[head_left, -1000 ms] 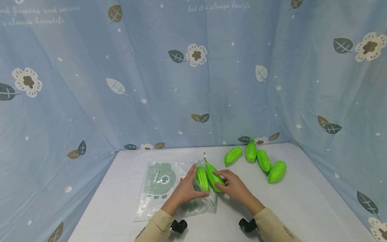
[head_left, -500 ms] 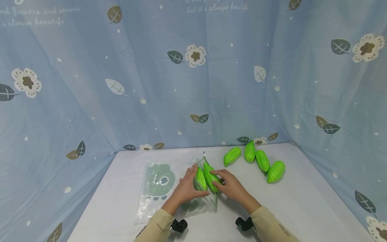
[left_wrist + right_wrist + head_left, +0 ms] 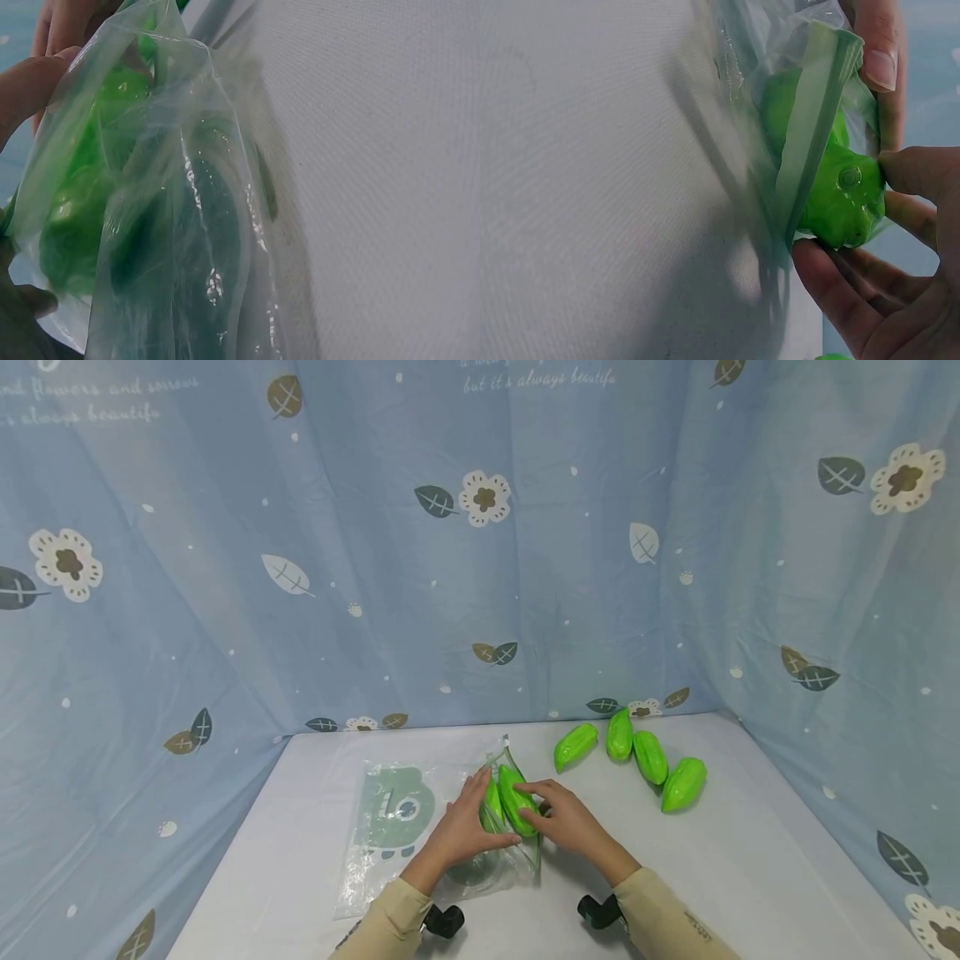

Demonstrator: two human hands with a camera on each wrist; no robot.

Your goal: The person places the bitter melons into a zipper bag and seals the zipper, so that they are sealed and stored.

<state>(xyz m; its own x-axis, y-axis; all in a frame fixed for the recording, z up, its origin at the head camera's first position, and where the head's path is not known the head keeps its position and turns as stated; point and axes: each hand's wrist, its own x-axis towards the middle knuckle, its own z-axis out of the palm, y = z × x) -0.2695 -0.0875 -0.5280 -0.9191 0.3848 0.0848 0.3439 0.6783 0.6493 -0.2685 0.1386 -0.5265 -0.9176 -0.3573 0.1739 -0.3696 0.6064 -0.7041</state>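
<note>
A clear zip bag (image 3: 352,877) with a green cartoon print lies flat on the white table, its mouth to the right. My left hand (image 3: 459,833) grips the bag at its mouth, thumb at the near edge, fingers at the far edge. Just inside is a bright green, ridged vegetable-like piece (image 3: 492,804), partly hidden by that hand. My right hand (image 3: 567,820) holds a second green piece (image 3: 517,806) between thumb and fingers, within the bag's mouth. In the right wrist view, the blunt end of this held piece (image 3: 845,196) shows beside the bag's green zip strip (image 3: 817,112).
Several similar green pieces lie at the back right of the table, among them one green piece (image 3: 576,746) on the left and one green piece (image 3: 684,785) on the right. A blue patterned curtain (image 3: 390,568) stands behind and beside the white table (image 3: 750,877).
My right hand has moved left, carrying the held green piece deeper into the bag's mouth. The piece inside is now more covered. My left hand keeps its place on the bag.
</note>
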